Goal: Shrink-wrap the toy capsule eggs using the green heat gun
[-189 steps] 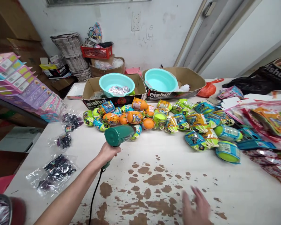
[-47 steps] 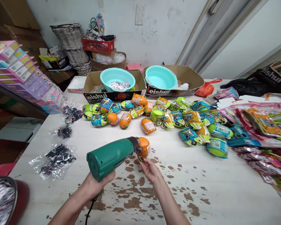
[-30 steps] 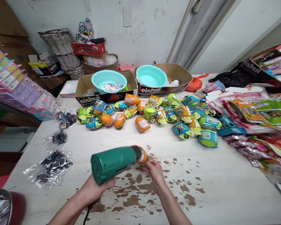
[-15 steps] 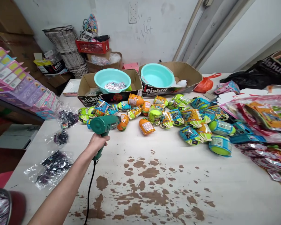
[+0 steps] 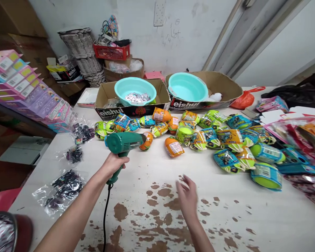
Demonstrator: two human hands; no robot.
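Heat gun (image 5: 124,142): gripped at the handle by the left hand (image 5: 112,165), fingers closed around it. Nozzle points to 3 o'clock, its tip at an orange egg (image 5: 147,140) in the toy row. Cord (image 5: 105,217) drops toward 6 o'clock. Right hand (image 5: 187,196): open, fingers spread, empty, above the table (image 5: 152,164), at 4 o'clock of the gun.

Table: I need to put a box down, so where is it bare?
The table is bare near the front right, between the right hand and the wrapped eggs. Crowded: the eggs' row, clear bags at left, packets at right.
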